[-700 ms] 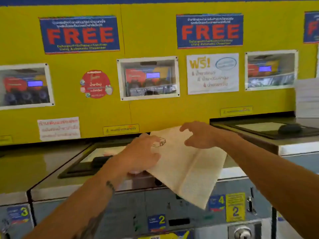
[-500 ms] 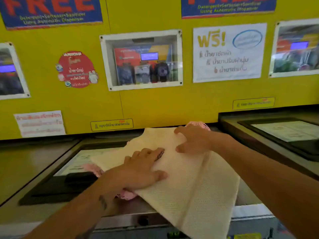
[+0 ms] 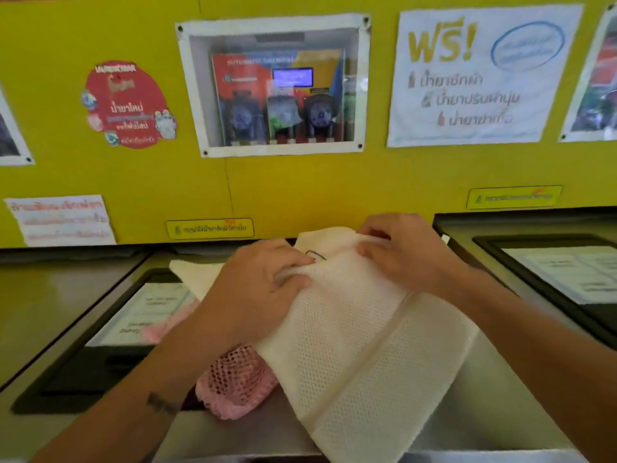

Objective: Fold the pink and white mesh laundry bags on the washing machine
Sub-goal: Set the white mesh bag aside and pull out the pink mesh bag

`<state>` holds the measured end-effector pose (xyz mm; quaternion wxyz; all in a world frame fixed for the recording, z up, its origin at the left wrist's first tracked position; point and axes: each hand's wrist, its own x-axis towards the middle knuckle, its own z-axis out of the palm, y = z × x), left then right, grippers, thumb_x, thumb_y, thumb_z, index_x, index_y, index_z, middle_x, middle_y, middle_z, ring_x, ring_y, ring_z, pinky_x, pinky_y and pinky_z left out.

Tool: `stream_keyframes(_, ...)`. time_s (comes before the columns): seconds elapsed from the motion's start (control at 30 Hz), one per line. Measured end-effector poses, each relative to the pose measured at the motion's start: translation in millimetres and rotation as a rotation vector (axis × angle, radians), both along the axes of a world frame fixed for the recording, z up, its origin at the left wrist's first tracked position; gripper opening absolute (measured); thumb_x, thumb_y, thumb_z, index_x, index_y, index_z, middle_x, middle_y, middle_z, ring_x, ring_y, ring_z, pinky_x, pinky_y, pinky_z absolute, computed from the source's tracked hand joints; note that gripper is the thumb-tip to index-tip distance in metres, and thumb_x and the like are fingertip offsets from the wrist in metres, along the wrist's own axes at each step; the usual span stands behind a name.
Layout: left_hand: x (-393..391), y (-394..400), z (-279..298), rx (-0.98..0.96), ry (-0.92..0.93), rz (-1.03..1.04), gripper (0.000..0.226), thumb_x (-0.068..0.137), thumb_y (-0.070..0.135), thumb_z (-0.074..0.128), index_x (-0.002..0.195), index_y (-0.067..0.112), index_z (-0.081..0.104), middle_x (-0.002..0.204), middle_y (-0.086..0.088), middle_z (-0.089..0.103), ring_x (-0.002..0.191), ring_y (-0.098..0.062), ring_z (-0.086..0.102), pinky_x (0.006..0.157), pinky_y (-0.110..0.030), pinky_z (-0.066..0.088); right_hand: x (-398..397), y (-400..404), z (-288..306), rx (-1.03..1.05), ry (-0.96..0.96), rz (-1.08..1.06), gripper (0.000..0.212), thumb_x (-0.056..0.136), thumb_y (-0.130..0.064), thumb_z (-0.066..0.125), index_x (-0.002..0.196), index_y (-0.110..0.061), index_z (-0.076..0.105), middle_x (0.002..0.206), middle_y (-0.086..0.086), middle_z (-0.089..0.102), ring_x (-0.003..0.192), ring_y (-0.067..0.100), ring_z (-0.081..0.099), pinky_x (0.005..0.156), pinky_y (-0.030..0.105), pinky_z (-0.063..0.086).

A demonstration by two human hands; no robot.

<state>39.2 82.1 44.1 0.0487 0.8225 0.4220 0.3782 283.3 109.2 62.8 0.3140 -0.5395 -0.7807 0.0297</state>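
A white mesh laundry bag (image 3: 364, 345) lies spread across the top of the washing machine (image 3: 494, 406), its near corner hanging past the front edge. A pink mesh bag (image 3: 233, 379) sits bunched under it at the left, mostly covered. My left hand (image 3: 257, 289) pinches a raised ridge of the white mesh between thumb and curled fingers. My right hand (image 3: 400, 252) grips the far top edge of the same bag, fingers curled over it. A small dark zipper pull (image 3: 315, 254) shows between the two hands.
The machine's dark lid window (image 3: 110, 332) with an instruction sheet lies left of the bags. Another machine (image 3: 551, 262) stands to the right. Behind is a yellow wall (image 3: 300, 185) with a dispenser window (image 3: 277, 85) and posters.
The view has come closer and lower. Both hands went from lying flat on the white bag to gripping it, the right hand shifting to the far edge and the left bunching the mesh.
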Motion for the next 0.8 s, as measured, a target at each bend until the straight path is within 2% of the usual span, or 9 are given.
stream_keyframes(0.17,39,29,25,0.184,-0.033,-0.105,0.02,0.081,0.025,0.068,0.099,0.022,0.076,0.093,0.009,0.063,0.091,-0.015,0.058,0.085,-0.047,0.047,29,-9,23,0.168,0.003,-0.188,0.011,0.089,-0.022,0.061,0.096,-0.026,0.069,0.091,-0.004,0.071,0.086,0.021,0.061,0.076,0.04,0.052)
stream_keyframes(0.3,66,45,15,0.224,-0.112,-0.114,0.027,0.08,0.017,0.063,0.104,0.025,0.071,0.101,0.006,0.054,0.1,-0.019,0.054,0.09,-0.05,0.046,68,-16,44,0.204,-0.089,-0.399,0.02,0.09,-0.022,0.062,0.108,-0.022,0.069,0.109,0.004,0.07,0.099,0.029,0.062,0.083,0.044,0.052)
stream_keyframes(0.37,73,50,4,0.153,-0.168,-0.129,0.024,0.081,0.019,0.06,0.102,0.027,0.068,0.103,0.007,0.053,0.102,-0.017,0.054,0.092,-0.046,0.046,94,-20,50,0.172,-0.117,-0.548,0.022,0.09,-0.023,0.061,0.111,-0.024,0.068,0.114,0.004,0.068,0.105,0.031,0.062,0.087,0.044,0.051)
stream_keyframes(0.43,79,54,-6,0.024,-0.168,-0.185,0.02,0.084,0.024,0.057,0.1,0.029,0.067,0.102,0.008,0.056,0.099,-0.014,0.056,0.091,-0.042,0.049,120,-24,48,0.073,-0.235,-0.742,0.029,0.089,-0.022,0.058,0.116,-0.027,0.065,0.118,0.004,0.065,0.11,0.032,0.059,0.091,0.043,0.047)
stream_keyframes(0.53,91,54,-20,-0.204,0.041,-0.21,0.029,0.088,0.041,0.057,0.115,0.032,0.062,0.109,0.008,0.054,0.108,-0.016,0.055,0.095,-0.041,0.047,138,-33,28,-0.171,-0.387,-1.014,0.05,0.086,-0.031,0.057,0.136,-0.028,0.051,0.135,0.009,0.054,0.126,0.035,0.047,0.104,0.053,0.034)
stream_keyframes(0.6,97,56,-30,-0.304,0.25,-0.167,0.053,0.083,0.058,0.056,0.132,0.037,0.05,0.133,0.002,0.046,0.128,-0.024,0.044,0.108,-0.049,0.037,134,-34,9,-0.244,-0.323,-0.991,0.06,0.088,-0.046,0.054,0.144,-0.03,0.039,0.147,0.011,0.043,0.136,0.036,0.038,0.11,0.06,0.026)
stream_keyframes(0.67,103,59,-40,-0.35,0.427,-0.112,0.075,0.077,0.068,0.055,0.144,0.043,0.033,0.153,0.002,0.028,0.142,-0.03,0.026,0.115,-0.057,0.022,119,-31,-12,-0.343,-0.236,-0.838,0.064,0.088,-0.06,0.048,0.147,-0.04,0.033,0.154,0.008,0.035,0.142,0.036,0.03,0.112,0.065,0.018)
stream_keyframes(0.73,107,62,-48,-0.378,0.519,-0.072,0.084,0.077,0.068,0.056,0.15,0.047,0.018,0.161,0.002,0.013,0.146,-0.033,0.016,0.115,-0.058,0.014,113,-28,-30,-0.53,-0.269,-0.743,0.07,0.081,-0.071,0.041,0.145,-0.049,0.028,0.159,0.005,0.025,0.145,0.036,0.023,0.111,0.068,0.015)
stream_keyframes(0.8,109,66,-53,-0.377,0.533,-0.054,0.084,0.08,0.065,0.058,0.15,0.049,0.014,0.163,0.001,0.011,0.147,-0.034,0.018,0.116,-0.058,0.015,125,-26,-40,-0.634,-0.332,-0.728,0.077,0.074,-0.078,0.039,0.145,-0.054,0.021,0.162,0.001,0.018,0.147,0.034,0.018,0.11,0.071,0.013)
